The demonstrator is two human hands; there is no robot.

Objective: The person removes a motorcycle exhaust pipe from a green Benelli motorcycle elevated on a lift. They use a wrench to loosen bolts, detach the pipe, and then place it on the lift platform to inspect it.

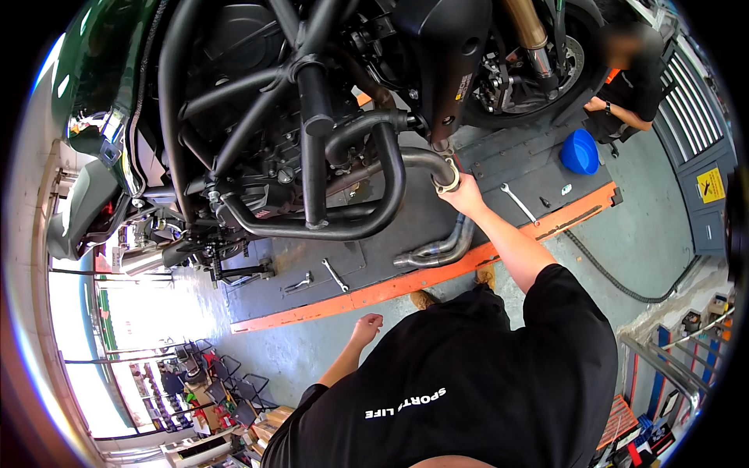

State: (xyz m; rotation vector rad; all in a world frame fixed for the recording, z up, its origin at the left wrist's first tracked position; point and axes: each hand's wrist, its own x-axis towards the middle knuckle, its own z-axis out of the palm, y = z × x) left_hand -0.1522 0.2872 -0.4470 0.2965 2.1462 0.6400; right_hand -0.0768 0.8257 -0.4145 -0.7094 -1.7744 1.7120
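Observation:
My right hand (464, 191) grips the flanged end of a curved exhaust pipe (413, 160), beside the black tubular crash bar (386, 187) of a motorcycle. My left hand (367, 324) hangs low beside my body, fingers loosely curled, with nothing visible in it. Below my right hand, a bent metal pipe section (437, 251) lies on the dark lift platform (491, 230). A long wrench (519, 204) lies right of that pipe, and another wrench (335, 274) lies to its left, near a small metal tool (299, 282).
A co-worker (636, 93) crouches at the front wheel (554, 86), near a blue bucket (579, 152). The platform has an orange edge (296, 316). A hose (624, 277) crosses the floor toward grey cabinets (690, 156). A metal rail (671, 366) and cluttered gear (195, 374) stand behind me.

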